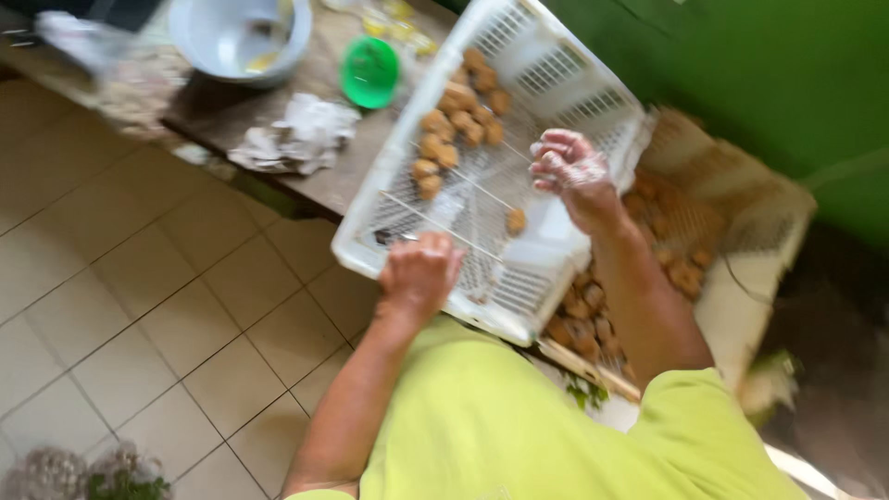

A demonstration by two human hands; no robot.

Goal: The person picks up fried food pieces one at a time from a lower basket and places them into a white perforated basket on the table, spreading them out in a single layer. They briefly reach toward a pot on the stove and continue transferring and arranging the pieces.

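1. The left hand [419, 270] is curling, fingers pressed together, over the near rim of the white slotted crate [546, 83] at frame centre.
2. The right hand [571, 167], crumb-coated and loosely spread, is hovering over the crate's right side, gripping nothing.
3. Breaded pieces [460, 116] are lying inside the crate, toward its upper part.
4. A green lid [369, 71] and a white bowl [208, 42] are sitting upper left.

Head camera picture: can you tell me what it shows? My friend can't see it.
A person's left hand and crumb-coated right hand reach into a white slotted crate holding breaded brown pieces. Nearby sit a white bowl and a green lid.
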